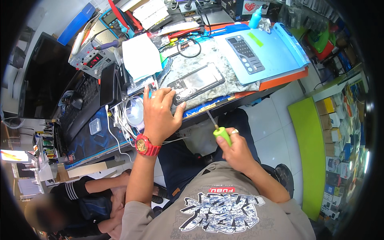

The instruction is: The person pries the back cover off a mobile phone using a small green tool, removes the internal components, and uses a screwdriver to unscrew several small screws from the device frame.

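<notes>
An opened phone (pixel 198 83), its dark frame holding a silvery plate and small inner parts, lies slanted on the grey marbled work mat (pixel 212 60). My left hand (pixel 161 112) rests at the phone's lower left end with fingers spread; a red watch is on its wrist. Whether the fingertips touch the phone, I cannot tell. In front of the table edge, my right hand (pixel 236 150) is closed round the lime-green handle of a screwdriver (pixel 223 136). Its thin shaft points up toward the table edge and looks blurred at the tip.
Right of the phone lies a light-blue mat (pixel 256 52) with a dark template plate (pixel 245 54) and a blue bottle (pixel 255 18). White paper (pixel 141 56), cables (pixel 120 120) and a power supply (pixel 94 60) crowd the left. A person (pixel 80 204) sits at lower left.
</notes>
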A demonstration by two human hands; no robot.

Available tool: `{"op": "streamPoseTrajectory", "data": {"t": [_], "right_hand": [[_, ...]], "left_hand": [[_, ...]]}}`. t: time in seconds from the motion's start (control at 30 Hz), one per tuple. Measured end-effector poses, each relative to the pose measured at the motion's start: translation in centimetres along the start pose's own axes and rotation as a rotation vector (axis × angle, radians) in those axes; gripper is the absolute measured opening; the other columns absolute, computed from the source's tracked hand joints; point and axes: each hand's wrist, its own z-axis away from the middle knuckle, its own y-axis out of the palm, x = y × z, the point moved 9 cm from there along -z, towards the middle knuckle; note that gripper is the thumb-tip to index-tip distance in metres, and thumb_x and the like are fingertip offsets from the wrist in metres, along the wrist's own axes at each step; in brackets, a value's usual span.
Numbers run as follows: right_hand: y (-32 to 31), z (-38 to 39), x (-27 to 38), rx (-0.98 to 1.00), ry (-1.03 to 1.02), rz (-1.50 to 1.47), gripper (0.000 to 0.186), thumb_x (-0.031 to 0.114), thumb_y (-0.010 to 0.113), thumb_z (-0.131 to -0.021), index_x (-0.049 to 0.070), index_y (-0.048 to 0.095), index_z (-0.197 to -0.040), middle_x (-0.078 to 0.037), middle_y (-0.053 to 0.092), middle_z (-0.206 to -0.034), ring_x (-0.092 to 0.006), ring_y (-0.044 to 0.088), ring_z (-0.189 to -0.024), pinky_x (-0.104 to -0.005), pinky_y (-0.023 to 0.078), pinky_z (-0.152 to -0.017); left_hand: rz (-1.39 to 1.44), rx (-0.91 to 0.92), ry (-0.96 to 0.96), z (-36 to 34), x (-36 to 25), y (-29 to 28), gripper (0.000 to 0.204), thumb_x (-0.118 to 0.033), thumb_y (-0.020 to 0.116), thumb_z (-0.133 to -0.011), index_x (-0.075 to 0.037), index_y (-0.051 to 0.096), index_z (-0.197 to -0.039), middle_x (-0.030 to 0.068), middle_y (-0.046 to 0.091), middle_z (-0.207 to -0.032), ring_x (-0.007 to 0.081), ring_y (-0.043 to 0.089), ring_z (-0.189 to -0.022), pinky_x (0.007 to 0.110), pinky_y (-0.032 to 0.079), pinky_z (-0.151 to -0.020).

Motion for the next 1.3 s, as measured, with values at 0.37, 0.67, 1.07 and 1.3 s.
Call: {"op": "streamPoseTrajectory", "data": {"t": [0.37,0.67,1.07,1.3], "right_hand": [[3.7,-2.5,1.4,0.029,-0.132,0.043,0.040,0.033,0.060,-0.107,-0.005,0.061,-0.118,-0.029,0.070,-0.090,-0.0496,0.070,-0.087,-0.0515,0.054,-0.074],[3.5,-2.4,0.7,0.001,-0.123,0.039,0.040,0.033,0.060,-0.107,-0.006,0.062,-0.117,-0.028,0.071,-0.090,-0.0491,0.070,-0.087,-0.0512,0.053,-0.075],[2.5,-3.1,-0.2,-0.022,-0.023,-0.033,0.042,0.036,0.059,-0.108,-0.005,0.061,-0.118,-0.027,0.071,-0.090,-0.0474,0.071,-0.086,-0.0493,0.054,-0.075],[3.0,-2.8,0.4,0.000,-0.076,-0.005,0.042,0.036,0.059,-0.108,-0.005,0.062,-0.117,-0.028,0.070,-0.089,-0.0485,0.070,-0.087,-0.0503,0.053,-0.075]], "left_hand": [[0.095,-0.043,0.034,0.7,0.5,-0.2,0.030,-0.023,0.084,-0.082,-0.001,0.075,-0.101,0.0144,0.071,-0.113,0.0321,0.068,-0.109,0.060,0.031,-0.121],[0.142,-0.014,0.001,0.4,0.7,-0.1,0.029,-0.022,0.085,-0.083,0.002,0.075,-0.097,0.0153,0.073,-0.110,0.0329,0.070,-0.107,0.056,0.036,-0.120],[0.128,-0.033,-0.004,-0.1,0.5,-0.2,0.029,-0.023,0.086,-0.081,0.002,0.075,-0.093,0.0151,0.073,-0.106,0.0333,0.070,-0.102,0.055,0.042,-0.116],[0.127,-0.047,-0.007,-0.1,0.4,-0.3,0.030,-0.024,0.087,-0.080,0.001,0.074,-0.090,0.0143,0.072,-0.104,0.0333,0.070,-0.099,0.056,0.044,-0.114]]}}
